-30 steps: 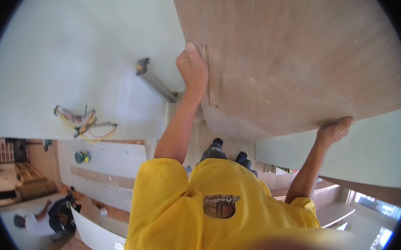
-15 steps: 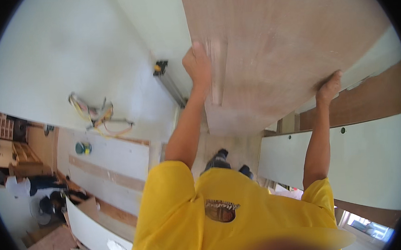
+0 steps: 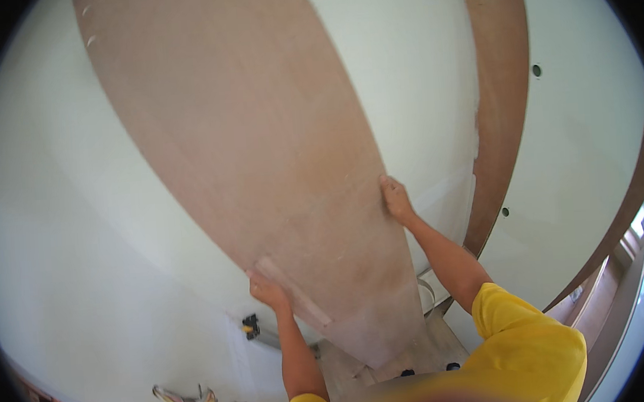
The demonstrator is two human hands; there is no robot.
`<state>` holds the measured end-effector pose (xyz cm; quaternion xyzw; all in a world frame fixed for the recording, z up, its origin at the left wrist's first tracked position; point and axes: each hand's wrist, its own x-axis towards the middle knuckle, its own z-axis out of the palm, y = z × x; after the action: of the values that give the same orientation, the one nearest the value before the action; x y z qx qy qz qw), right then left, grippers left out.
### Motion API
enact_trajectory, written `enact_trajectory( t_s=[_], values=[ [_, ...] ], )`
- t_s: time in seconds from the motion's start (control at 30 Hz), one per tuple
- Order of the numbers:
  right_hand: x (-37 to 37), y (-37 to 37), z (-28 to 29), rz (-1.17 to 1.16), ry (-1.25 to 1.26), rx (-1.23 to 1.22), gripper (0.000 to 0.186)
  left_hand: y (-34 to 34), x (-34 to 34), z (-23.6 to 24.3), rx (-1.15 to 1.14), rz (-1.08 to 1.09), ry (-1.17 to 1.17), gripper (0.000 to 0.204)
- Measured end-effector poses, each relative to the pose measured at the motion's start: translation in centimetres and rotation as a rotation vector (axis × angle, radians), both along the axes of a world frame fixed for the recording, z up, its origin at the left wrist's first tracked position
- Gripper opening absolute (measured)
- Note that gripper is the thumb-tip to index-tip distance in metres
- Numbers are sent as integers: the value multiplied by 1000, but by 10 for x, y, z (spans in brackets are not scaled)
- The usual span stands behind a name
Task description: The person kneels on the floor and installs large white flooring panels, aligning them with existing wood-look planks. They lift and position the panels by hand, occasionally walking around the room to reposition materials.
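Note:
A tall brown plywood panel [image 3: 272,130] stands tilted before me, its lower end near the floor. My left hand [image 3: 270,290] grips its left edge low down, fingers closed around it. Higher up, my right hand [image 3: 396,198] is closed on the opposite edge, thumb on the near face and the other fingers partly hidden behind. A narrow pale wood strip [image 3: 292,291] lies against the panel's face beside my left hand.
White wall surfaces [image 3: 417,67] rise behind and left. At right is a white panel [image 3: 565,147] with two round holes, bordered by a brown board [image 3: 504,76]. Loose wires [image 3: 201,401] and a black-and-yellow piece [image 3: 251,326] on a metal rail are lower left.
My view has swung upward, showing more of the plywood panel's height. Both hands keep hold of its edges and now appear lower in view. The people at lower left are out of sight.

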<state>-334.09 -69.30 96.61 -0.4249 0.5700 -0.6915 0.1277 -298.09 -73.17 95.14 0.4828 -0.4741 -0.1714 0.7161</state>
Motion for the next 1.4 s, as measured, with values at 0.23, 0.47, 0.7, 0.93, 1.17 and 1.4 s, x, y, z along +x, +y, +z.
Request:
enact_trajectory(
  t_s=[0.23,0.47,0.7,0.93,1.17,1.4],
  values=[
    [-5,-24,2,173,-188,215,70,-28,3,-7,122,-101,26,66],
    [0,-20,15,140,-95,244,67,-28,-1,-8,146,-99,-54,72],
    [-10,52,-26,-317,168,-89,45,0,3,0,175,124,-86,60],
    [-148,331,-70,-1195,197,118,42,145,-135,-66,139,-843,-567,31],
    [-247,490,-21,-1793,390,181,51,209,-404,-61,205,-1387,-485,38],
    [-268,500,-19,-1564,255,128,53,182,-633,12,200,-1354,-345,60]
  ],
)
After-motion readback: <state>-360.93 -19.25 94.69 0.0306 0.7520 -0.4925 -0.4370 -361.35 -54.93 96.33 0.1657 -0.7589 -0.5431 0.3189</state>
